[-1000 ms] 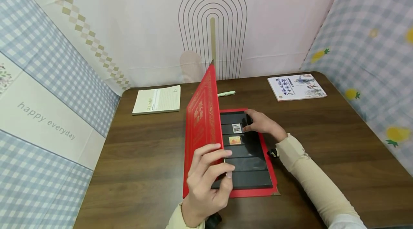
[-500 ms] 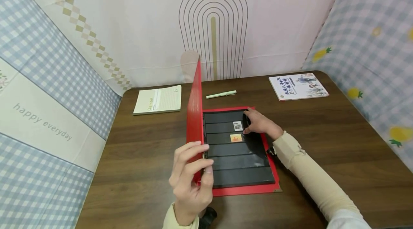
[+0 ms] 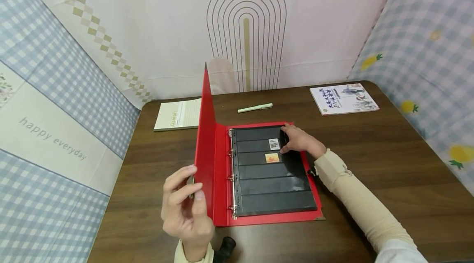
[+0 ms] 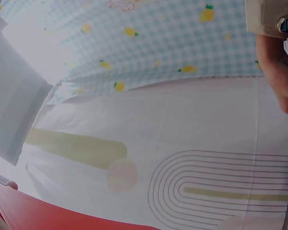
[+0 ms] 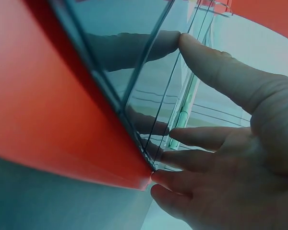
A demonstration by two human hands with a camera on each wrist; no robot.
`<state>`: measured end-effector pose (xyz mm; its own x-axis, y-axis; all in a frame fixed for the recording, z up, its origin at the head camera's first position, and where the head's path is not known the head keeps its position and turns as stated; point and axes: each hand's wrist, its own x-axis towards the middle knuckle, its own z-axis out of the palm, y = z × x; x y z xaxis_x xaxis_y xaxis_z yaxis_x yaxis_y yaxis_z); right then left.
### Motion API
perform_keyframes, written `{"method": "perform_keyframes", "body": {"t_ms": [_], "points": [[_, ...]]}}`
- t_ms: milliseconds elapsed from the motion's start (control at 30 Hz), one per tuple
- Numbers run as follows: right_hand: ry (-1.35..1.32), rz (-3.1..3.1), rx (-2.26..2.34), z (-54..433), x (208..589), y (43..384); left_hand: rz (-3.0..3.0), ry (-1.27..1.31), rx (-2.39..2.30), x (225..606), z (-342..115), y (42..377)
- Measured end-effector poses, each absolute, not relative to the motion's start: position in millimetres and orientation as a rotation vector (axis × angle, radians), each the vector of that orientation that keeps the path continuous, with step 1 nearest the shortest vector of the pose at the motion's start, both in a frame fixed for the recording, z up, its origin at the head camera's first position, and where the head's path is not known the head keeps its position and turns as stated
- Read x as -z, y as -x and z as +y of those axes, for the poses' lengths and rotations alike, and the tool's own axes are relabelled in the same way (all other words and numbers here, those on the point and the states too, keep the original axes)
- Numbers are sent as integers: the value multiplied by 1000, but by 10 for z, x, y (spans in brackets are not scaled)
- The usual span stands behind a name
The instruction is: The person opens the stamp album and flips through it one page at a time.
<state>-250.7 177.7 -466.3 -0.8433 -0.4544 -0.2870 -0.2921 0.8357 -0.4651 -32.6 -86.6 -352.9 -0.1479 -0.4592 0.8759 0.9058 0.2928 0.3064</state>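
A red ring-bound stamp album [image 3: 221,180] lies open on the table, its front cover [image 3: 205,147] standing nearly upright. My left hand [image 3: 187,209] holds that cover by its free edge; in the left wrist view a strip of the cover [image 4: 62,215] shows beside the fingertips. My right hand [image 3: 300,141] rests at the upper right of the black stock page [image 3: 274,185], and its spread fingertips touch the page in the right wrist view. Left of that hand, a grey-white stamp [image 3: 274,144] and an orange-yellow stamp [image 3: 272,158] sit in the page's strips.
Behind the album lies a pale green pen [image 3: 255,108]. A cream notepad [image 3: 177,115] is at the back left, partly behind the raised cover. At the back right is a picture book [image 3: 344,98]. Printed cloth [image 3: 166,28] hangs round the wooden table [image 3: 155,164].
My left hand has swung the cover leftward, from leaning over the page to nearly upright, uncovering the metal rings and the whole pen. My right hand has stayed at the page's edge.
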Motion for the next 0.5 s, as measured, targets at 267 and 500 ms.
{"method": "perform_keyframes", "body": {"t_ms": [267,500], "points": [[545,2611,580,1795,4670,2514,-1057,342,1365,3541,-967,303],[556,2605,579,1779,4671,2536,-931,233,1437,3585,-1130,292]]}}
